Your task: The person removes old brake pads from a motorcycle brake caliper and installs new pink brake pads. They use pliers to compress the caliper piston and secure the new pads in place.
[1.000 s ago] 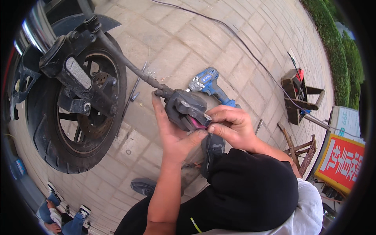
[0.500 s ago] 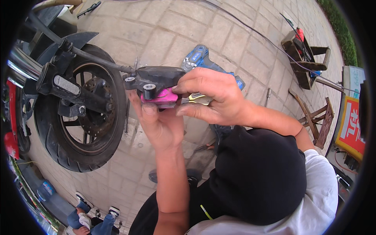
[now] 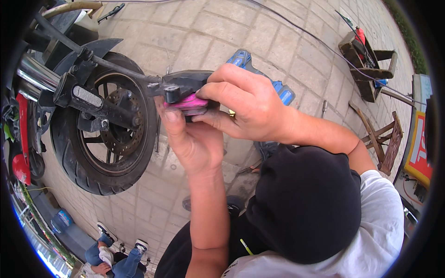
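A dark brake caliper (image 3: 187, 79) is held up beside the front wheel, with its black hose (image 3: 123, 72) running off to the left. My left hand (image 3: 197, 146) cups it from below, thumb pressed near the pads and fingers mostly hidden behind. Bright pink-backed brake pads (image 3: 187, 102) sit in the caliper's lower side. At their right end my right hand (image 3: 252, 104) is closed, fingers on top and thumb underneath, gripping the pads' edge. A small yellow-green bit (image 3: 231, 112) shows below the right fingers; I cannot make out what it is.
Left of my hands stands the motorcycle wheel (image 3: 69, 153) with its brake disc (image 3: 132, 146). A blue power tool (image 3: 282, 91) lies on the paving beyond my right hand. Farther right are a wooden tool box (image 3: 359, 74) and a wooden stool (image 3: 389, 143). Another person (image 3: 123, 264) is at lower left.
My right hand has moved in closer over the pads, with its thumb farther under them. The caliper has tilted, and its round boss faces me less. The whole view has shifted slightly.
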A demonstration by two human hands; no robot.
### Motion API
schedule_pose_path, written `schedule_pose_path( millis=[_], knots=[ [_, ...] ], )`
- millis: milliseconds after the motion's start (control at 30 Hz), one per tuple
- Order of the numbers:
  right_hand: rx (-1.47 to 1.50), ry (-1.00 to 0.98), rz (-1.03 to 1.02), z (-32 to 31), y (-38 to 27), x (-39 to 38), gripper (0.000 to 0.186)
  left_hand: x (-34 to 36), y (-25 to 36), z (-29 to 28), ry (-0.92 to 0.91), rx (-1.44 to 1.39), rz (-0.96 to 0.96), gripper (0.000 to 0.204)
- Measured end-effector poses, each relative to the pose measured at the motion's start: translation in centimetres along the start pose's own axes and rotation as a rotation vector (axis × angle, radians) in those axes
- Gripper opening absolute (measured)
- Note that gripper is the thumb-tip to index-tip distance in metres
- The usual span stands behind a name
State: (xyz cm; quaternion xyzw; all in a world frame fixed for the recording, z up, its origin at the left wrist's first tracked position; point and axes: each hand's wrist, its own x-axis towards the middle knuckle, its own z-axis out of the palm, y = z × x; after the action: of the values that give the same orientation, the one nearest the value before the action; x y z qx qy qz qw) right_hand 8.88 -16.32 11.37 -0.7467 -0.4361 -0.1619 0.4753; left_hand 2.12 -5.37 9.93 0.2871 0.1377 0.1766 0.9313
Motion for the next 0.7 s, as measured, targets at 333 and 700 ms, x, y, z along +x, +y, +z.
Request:
schedule_pose_path(
  millis=[333,700],
  knots=[
    [0.028,0.022,-0.045,0.3,0.6,-0.4,0.036,0.0,-0.6,0.5,0.044,0.106,0.063,0.055],
    [0.106,0.028,0.192,-0.6,0.6,-1.3,0.055,-0.1,-1.1,1.3,0.158,0.135,0.090,0.058]
  ],
)
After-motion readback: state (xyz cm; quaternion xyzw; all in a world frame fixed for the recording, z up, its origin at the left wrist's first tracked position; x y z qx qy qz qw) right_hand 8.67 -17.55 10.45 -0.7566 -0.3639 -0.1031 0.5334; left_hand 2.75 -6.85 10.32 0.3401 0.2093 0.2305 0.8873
